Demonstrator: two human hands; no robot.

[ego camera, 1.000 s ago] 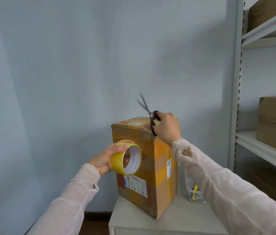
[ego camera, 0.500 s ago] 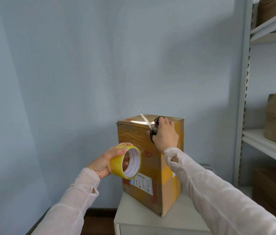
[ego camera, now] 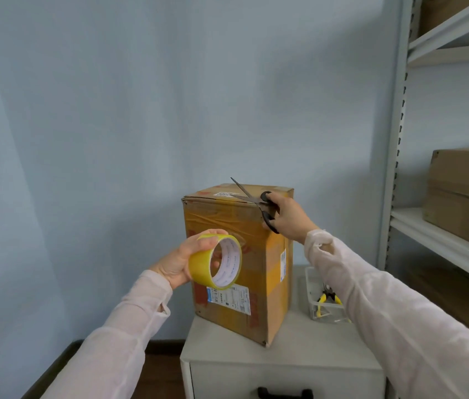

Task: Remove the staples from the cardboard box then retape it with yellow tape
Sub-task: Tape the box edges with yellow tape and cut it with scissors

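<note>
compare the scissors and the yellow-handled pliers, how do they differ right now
The scissors are in the right hand, blades open over the top of the cardboard box; the pliers lie untouched in a clear tray beside the box. The scissors have black handles, the pliers yellow ones. The scissors sit high at the box top, the pliers low on the cabinet. Both are hinged two-handled hand tools.

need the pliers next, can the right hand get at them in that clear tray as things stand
Probably not straight away. The right hand is shut on the scissors up at the box top. The pliers lie uncovered in the clear tray, so only the scissors hinder.
</note>
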